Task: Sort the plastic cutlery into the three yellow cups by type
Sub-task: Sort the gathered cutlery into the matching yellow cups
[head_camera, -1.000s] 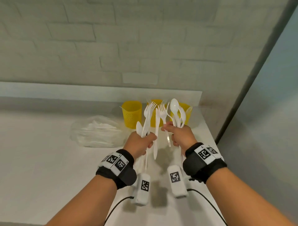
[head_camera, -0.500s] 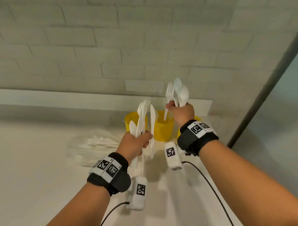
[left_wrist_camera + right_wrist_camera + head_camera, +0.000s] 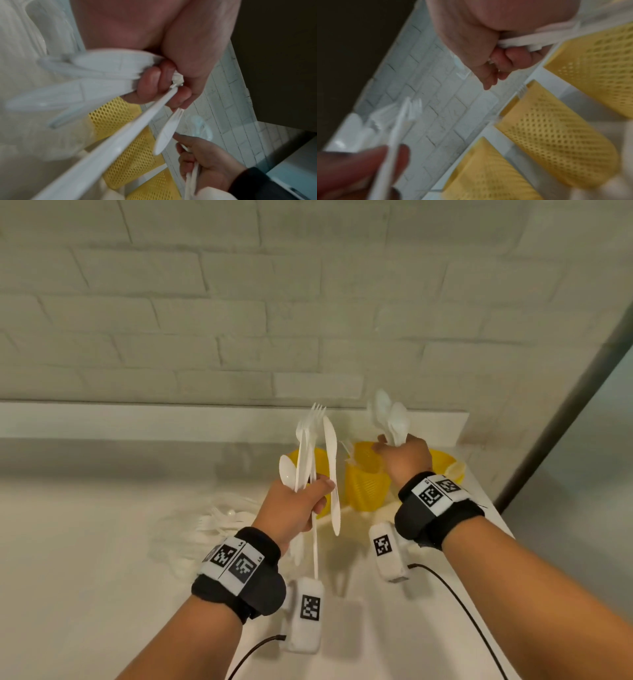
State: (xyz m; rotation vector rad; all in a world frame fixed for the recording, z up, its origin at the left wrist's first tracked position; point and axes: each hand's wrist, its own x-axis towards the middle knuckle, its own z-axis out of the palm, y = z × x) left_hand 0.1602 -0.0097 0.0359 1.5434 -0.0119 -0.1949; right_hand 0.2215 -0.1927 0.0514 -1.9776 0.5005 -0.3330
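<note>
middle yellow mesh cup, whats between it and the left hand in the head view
A white plastic knife pinched in the left hand hangs between that hand and the middle yellow mesh cup, overlapping the left yellow mesh cup behind. It shows in the head view.

The white counter (image 3: 85,542) ran along under a white brick wall, with three yellow mesh cups (image 3: 366,484) standing in a row at its far right end. Left of the cups lay a clear plastic bag (image 3: 212,525) with more white cutlery inside, kinda blurry. A fork (image 3: 347,448) stuck up out of the middle cup.
</note>
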